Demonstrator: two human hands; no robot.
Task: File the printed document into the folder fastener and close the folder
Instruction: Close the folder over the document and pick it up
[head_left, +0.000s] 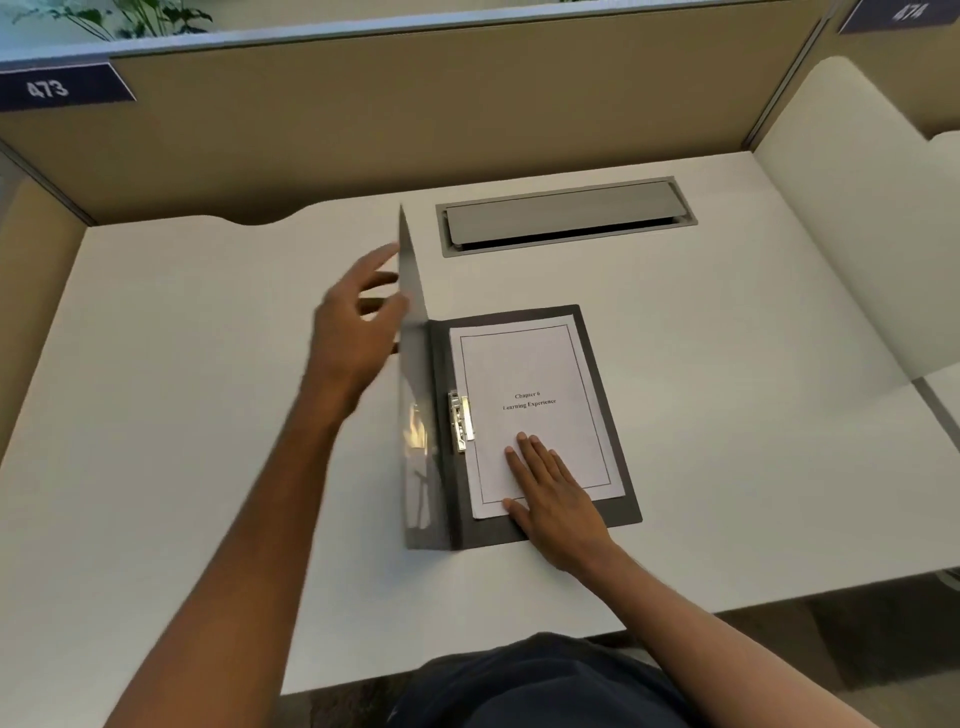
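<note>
A dark grey folder (618, 457) lies open on the white desk. The printed document (530, 364), titled "Chapter 6 Learning Experience", lies in its right half, held at the left edge by a metal fastener clip (460, 421). The translucent front cover (413, 364) stands nearly upright along the spine. My left hand (353, 332) is behind that cover, fingers spread and touching its outer face near the top. Flat on the lower part of the page rests my right hand (550, 493), fingers together, pressing on paper and folder.
A grey cable hatch (566, 215) is set into the desk (208, 364) behind the folder. Beige partition walls (363, 119) close the back and sides. A white divider panel (857, 208) rises on the right. The desk's front edge is close to my body.
</note>
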